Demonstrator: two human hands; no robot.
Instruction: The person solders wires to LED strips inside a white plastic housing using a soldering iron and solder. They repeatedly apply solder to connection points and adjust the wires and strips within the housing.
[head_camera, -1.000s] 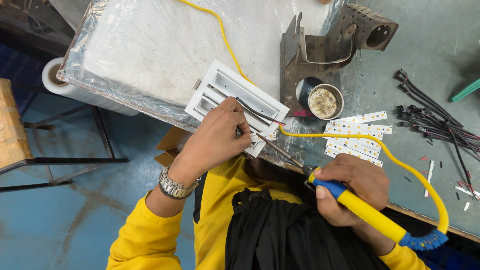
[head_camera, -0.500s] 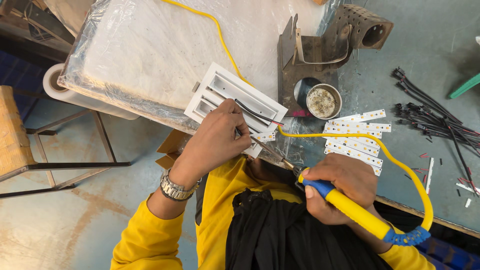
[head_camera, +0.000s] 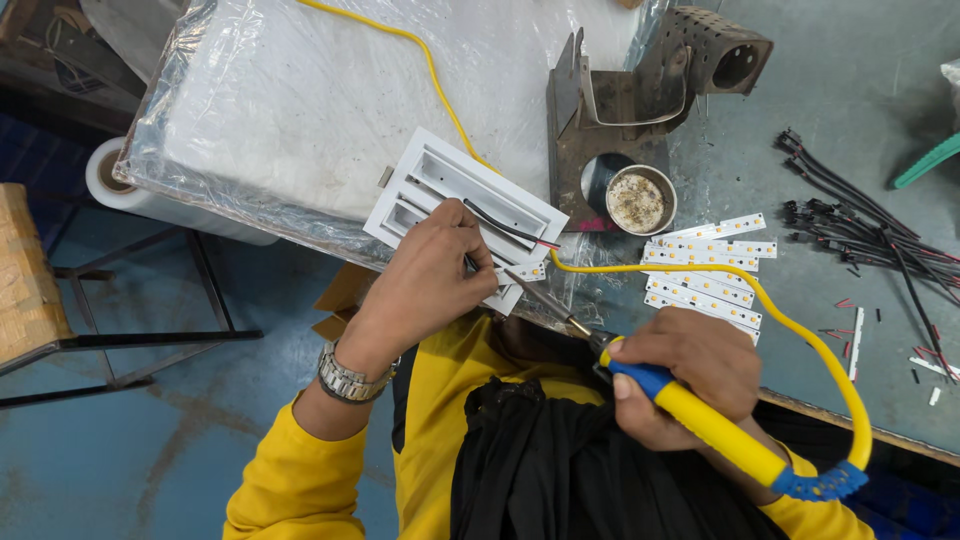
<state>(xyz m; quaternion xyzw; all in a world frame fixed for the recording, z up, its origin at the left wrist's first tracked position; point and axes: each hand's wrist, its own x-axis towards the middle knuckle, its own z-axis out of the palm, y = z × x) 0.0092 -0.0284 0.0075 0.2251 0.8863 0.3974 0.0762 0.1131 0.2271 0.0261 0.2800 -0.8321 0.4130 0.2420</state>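
At the near edge of the table (head_camera: 880, 90), my left hand (head_camera: 430, 275) rests on a white slotted housing (head_camera: 440, 195), its fingers (head_camera: 470, 225) pinched narrow on a thin black wire (head_camera: 495, 222) that runs across the housing and ends in a short red tip. That housing lies tilted on a plastic-covered white panel (head_camera: 300, 100), partly over the table edge and just above my lap. My right hand (head_camera: 690, 370) is closed around the blue-and-yellow handle of a soldering iron (head_camera: 700, 415); its metal tip points up and left, reaching a small white strip at the housing's lower corner, close to my left fingers. I cannot tell whether the tip touches. A yellow cord (head_camera: 790, 320) loops from the back of the handle across the table and over the panel. Beside my right hand lie several white LED strips (head_camera: 705, 265) in a loose row. Beyond them stands a small round tin (head_camera: 636, 200) against a dark metal stand (head_camera: 640, 90). Well to the right lies a bundle of black wires (head_camera: 860, 235). A wristwatch (head_camera: 345, 378) sits on my left wrist
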